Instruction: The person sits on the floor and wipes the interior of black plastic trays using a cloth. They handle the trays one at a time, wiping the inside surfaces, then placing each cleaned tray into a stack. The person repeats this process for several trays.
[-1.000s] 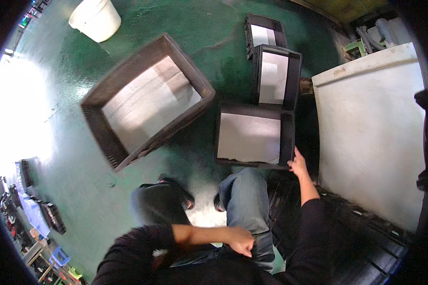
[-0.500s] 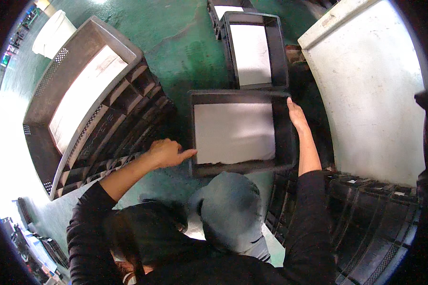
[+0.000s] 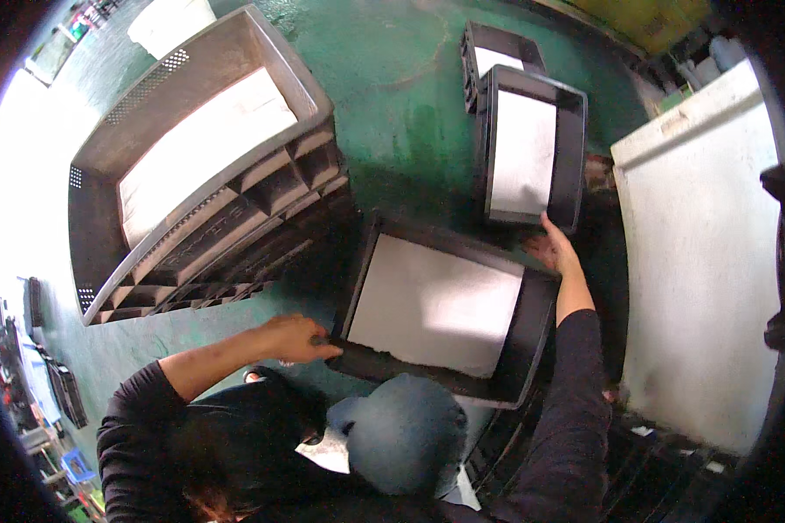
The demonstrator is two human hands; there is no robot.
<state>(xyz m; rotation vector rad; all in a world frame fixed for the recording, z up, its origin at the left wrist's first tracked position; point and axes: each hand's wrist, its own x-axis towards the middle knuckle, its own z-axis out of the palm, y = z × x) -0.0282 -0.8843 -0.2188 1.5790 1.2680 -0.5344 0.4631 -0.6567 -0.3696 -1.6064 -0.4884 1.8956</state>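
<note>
A black plastic crate sits askew in front of me, with a flat white layer on its bottom. My left hand is closed on the crate's near left corner. Beyond the far right corner, my right hand has its thumb raised against the near end of a second black crate. Its other fingers are spread below, partly in shadow. Whether they touch the nearer crate I cannot tell. A similar white layer lies in the second crate.
To the left stands a stack of larger dark crates, white material in the top one. Another black crate is farther off. A white panel rises at right; a white bucket stands far left. Below is a rounded blue-grey shape.
The nearer crate has turned clockwise and lies lower in view. My left hand has closed on its corner. My right hand has left its right rim for the second crate's end. The view has shifted.
</note>
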